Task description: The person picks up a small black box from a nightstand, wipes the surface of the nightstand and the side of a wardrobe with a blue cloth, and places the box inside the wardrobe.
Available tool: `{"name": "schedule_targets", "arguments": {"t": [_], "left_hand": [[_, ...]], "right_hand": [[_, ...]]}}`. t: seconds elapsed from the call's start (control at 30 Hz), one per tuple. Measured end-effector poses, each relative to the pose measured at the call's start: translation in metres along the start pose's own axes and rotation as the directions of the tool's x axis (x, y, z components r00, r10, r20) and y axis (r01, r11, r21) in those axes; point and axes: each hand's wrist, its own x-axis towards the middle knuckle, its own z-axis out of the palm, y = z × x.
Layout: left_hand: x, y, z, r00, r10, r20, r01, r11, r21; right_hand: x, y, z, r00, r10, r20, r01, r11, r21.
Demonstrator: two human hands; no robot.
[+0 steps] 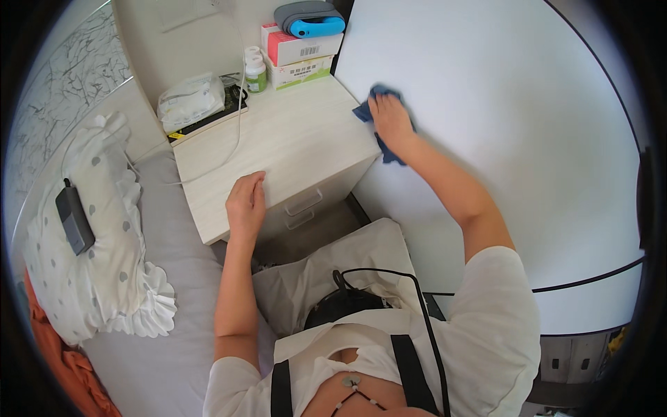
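Note:
My right hand presses a dark blue cloth against a large white panel, just right of a pale wood nightstand. The cloth is bunched under my fingers, and its corners stick out around them. At the nightstand's front left edge is my left hand, loosely bent, with the thumb a little apart and nothing seen in it. Whether its fingertips touch the top, I cannot tell.
Two boxes with a grey and blue object on top stand at the nightstand's back, beside white bottles and a wipes pack. A white cable crosses the top. A power bank lies on a pillow.

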Motion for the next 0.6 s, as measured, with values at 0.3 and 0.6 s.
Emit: {"name": "schedule_targets", "arguments": {"t": [0.3, 0.6], "left_hand": [[0.001, -0.001, 0.001, 0.998, 0.058, -0.027, -0.058, 0.998, -0.002], [0.000, -0.001, -0.003, 0.998, 0.056, -0.028, -0.055, 0.998, 0.017]], "right_hand": [[0.026, 0.027, -0.011, 0.963, 0.044, -0.267, -0.032, 0.998, 0.050], [-0.030, -0.008, 0.015, 0.970, 0.010, -0.244, 0.042, 0.977, 0.207]]}}
